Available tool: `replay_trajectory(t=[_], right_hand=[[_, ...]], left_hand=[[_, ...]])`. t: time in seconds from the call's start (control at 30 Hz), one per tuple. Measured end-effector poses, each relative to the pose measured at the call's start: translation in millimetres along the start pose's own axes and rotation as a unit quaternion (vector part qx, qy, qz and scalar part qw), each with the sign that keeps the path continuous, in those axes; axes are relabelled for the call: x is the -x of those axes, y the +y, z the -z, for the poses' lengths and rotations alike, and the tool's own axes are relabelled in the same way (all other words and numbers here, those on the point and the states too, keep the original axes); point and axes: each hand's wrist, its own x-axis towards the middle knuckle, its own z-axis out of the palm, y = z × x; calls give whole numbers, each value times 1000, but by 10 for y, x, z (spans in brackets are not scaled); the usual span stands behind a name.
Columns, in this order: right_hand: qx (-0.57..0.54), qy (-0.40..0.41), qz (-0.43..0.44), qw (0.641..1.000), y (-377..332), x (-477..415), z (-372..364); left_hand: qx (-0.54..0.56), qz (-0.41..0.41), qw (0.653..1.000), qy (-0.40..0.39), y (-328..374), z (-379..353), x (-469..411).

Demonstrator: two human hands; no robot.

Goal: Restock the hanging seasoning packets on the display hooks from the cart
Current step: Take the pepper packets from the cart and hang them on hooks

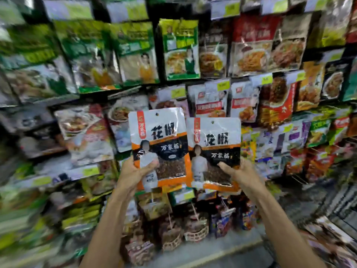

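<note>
Gripping the left packet (160,136) at its lower corner, your left hand (133,171) holds it upright before the hanging display packets (181,49). Your right hand (241,175) pinches the right packet (214,149) likewise, thumb on its front. Both packets sit side by side, edges meeting, hang holes uppermost.
</note>
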Motion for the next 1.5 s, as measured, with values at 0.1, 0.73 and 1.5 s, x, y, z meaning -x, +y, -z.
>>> replay_trajectory(t=[0.1, 0.73, 1.5], right_hand=[[-19, -24, 24, 999, -185, 103, -815], [-62, -231, 10, 971, -953, 211, -4534], [-77, -249, 9, 965, -818, -887, -5718]], left_hand=[[-14, -14, 1000, 22, 143, 868, 142], [-87, -35, 961, 260, 396, 4343, 655], [-68, -40, 962, 260, 297, 4621, -43]])
